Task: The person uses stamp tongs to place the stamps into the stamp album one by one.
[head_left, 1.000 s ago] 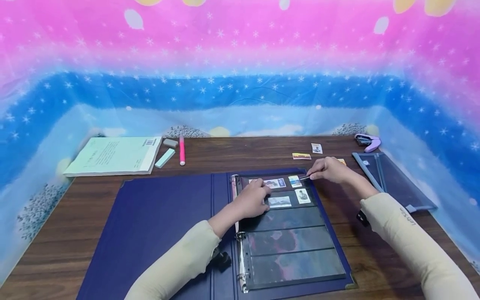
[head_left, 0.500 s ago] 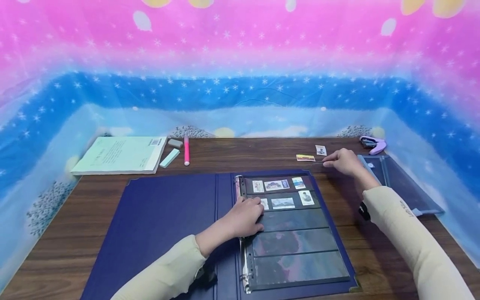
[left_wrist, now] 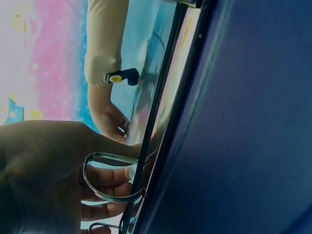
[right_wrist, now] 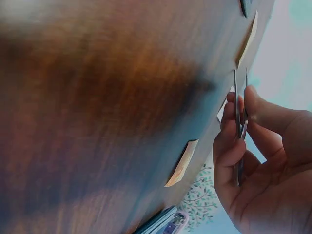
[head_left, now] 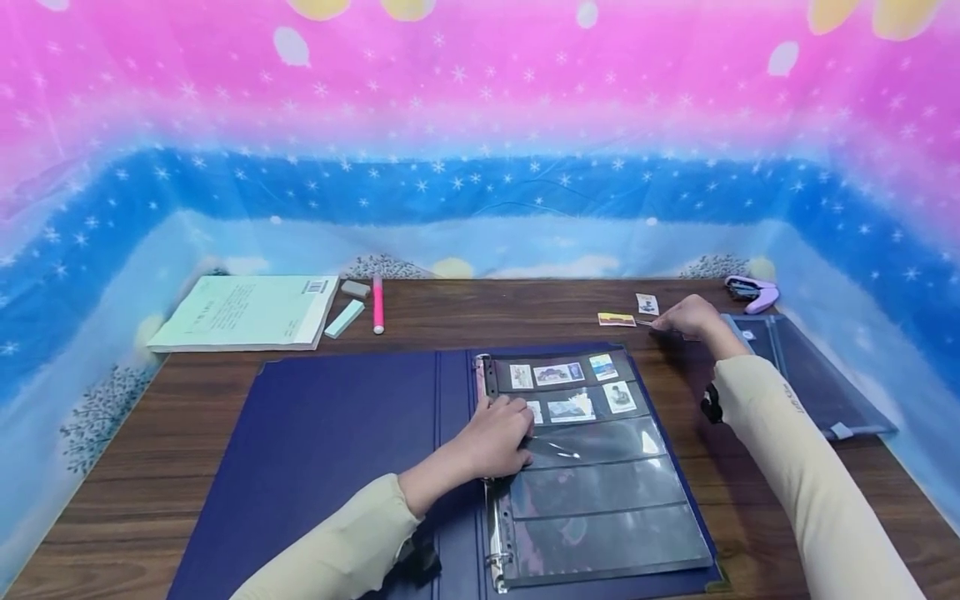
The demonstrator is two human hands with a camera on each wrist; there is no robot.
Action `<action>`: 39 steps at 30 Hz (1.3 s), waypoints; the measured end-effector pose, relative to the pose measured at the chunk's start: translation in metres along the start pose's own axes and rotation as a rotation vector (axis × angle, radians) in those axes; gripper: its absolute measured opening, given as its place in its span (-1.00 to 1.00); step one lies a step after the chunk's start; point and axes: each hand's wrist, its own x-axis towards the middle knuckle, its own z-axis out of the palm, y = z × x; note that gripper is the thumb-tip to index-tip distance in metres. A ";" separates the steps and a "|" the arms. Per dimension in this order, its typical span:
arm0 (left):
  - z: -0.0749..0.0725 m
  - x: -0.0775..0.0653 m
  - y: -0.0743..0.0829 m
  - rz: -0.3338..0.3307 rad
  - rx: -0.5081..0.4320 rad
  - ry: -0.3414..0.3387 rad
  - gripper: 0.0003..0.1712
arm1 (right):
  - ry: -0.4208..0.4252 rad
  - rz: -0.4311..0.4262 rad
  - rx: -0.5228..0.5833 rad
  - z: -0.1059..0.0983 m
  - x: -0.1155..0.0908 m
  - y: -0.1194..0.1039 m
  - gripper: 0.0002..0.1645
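My right hand (head_left: 688, 318) holds metal tweezers (right_wrist: 239, 117) between thumb and fingers. Their slightly parted tips are at the right end of a yellow stamp (head_left: 615, 319) on the table; whether they touch it I cannot tell. Just behind lies a small white stamp (head_left: 647, 304). An orange-toned stamp (right_wrist: 182, 165) shows beneath the hand in the right wrist view. My left hand (head_left: 495, 437) rests on the black pocket page (head_left: 600, 479) of an open blue binder (head_left: 337, 442), beside its metal rings (left_wrist: 113, 199). Several stamps (head_left: 558, 372) sit in the page's top two rows, one partly covered by the left fingers.
At the back left lie a pale green book (head_left: 243, 312), a grey eraser (head_left: 356, 288), a mint-coloured bar (head_left: 345, 319) and a pink marker (head_left: 378, 304). A lilac stapler (head_left: 753, 293) and a dark mesh zip pouch (head_left: 817, 375) lie at the right.
My right hand has moved with the tweezers from the page's top-right pocket back to the loose stamps. The left hand has slid down the page, uncovering stamps. The view has shifted slightly.
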 end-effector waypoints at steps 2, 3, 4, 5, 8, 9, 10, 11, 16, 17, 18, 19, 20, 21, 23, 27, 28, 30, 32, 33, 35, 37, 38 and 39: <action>0.001 0.001 0.001 -0.001 -0.012 -0.003 -0.73 | -0.028 0.043 0.066 -0.002 0.003 0.002 -0.58; 0.001 0.001 0.002 -0.001 -0.015 -0.006 -0.72 | -0.038 0.068 0.095 -0.002 0.004 0.003 -0.60; 0.001 0.001 0.002 -0.003 -0.022 -0.010 -0.72 | -0.043 0.077 0.107 -0.002 0.005 0.004 -0.61; 0.001 0.002 0.003 -0.003 -0.026 -0.014 -0.72 | -0.045 0.089 0.119 -0.002 0.005 0.005 -0.62; 0.002 0.002 0.003 -0.005 -0.034 -0.028 -0.71 | -0.050 0.112 0.149 0.000 0.007 0.007 -0.65; 0.002 0.002 0.003 -0.005 -0.039 -0.033 -0.71 | -0.048 0.120 0.153 0.001 0.008 0.008 -0.66; 0.002 0.002 0.003 -0.006 -0.049 -0.040 -0.71 | -0.045 0.122 0.147 0.003 0.008 0.009 -0.66; 0.003 0.002 0.003 -0.006 -0.055 -0.044 -0.70 | -0.042 0.126 0.142 0.004 0.008 0.009 -0.66; 0.005 0.002 0.001 -0.004 -0.108 -0.047 -0.70 | 0.023 0.076 0.063 0.012 0.006 0.010 -0.57; 0.005 0.002 0.000 -0.003 -0.117 -0.046 -0.69 | 0.038 0.061 0.042 0.015 0.005 0.009 -0.56; 0.006 0.003 -0.001 -0.001 -0.129 -0.045 -0.68 | 0.050 0.045 0.025 0.016 0.003 0.008 -0.56; 0.006 0.003 -0.001 0.001 -0.139 -0.045 -0.68 | 0.063 0.035 0.008 0.018 0.003 0.007 -0.55; 0.006 0.003 -0.002 0.002 -0.150 -0.045 -0.67 | 0.073 0.026 -0.006 0.020 0.002 0.006 -0.54; 0.006 0.003 -0.003 0.003 -0.159 -0.046 -0.66 | 0.079 0.023 -0.016 0.021 0.002 0.006 -0.54; 0.005 0.003 -0.003 -0.001 -0.175 -0.048 -0.63 | 0.082 0.019 -0.015 0.023 0.002 0.005 -0.54; 0.004 0.003 -0.004 -0.002 -0.181 -0.046 -0.61 | 0.108 0.006 0.019 0.024 0.001 0.003 -0.54; 0.003 0.003 -0.004 0.000 -0.180 -0.044 -0.62 | 0.116 -0.001 0.037 0.023 0.000 0.002 -0.54; 0.003 0.004 -0.005 0.010 -0.180 -0.041 -0.65 | 0.133 -0.018 0.074 0.022 -0.004 -0.001 -0.53; 0.003 0.004 -0.008 0.023 -0.191 -0.040 -0.67 | 0.149 -0.047 0.105 0.021 -0.010 -0.006 -0.54; 0.003 0.004 -0.009 0.030 -0.203 -0.037 -0.68 | 0.152 -0.065 0.120 0.020 -0.014 -0.010 -0.54; 0.003 0.005 -0.013 0.041 -0.242 -0.039 -0.70 | 0.155 -0.100 0.155 0.019 -0.022 -0.018 -0.55; 0.002 0.008 -0.017 0.053 -0.283 -0.033 -0.74 | 0.148 -0.138 0.177 0.018 -0.031 -0.027 -0.55; 0.002 0.009 -0.018 0.059 -0.304 -0.029 -0.78 | 0.141 -0.153 0.189 0.018 -0.035 -0.032 -0.55; 0.001 0.010 -0.019 0.064 -0.325 -0.024 -0.83 | 0.132 -0.163 0.205 0.018 -0.040 -0.036 -0.55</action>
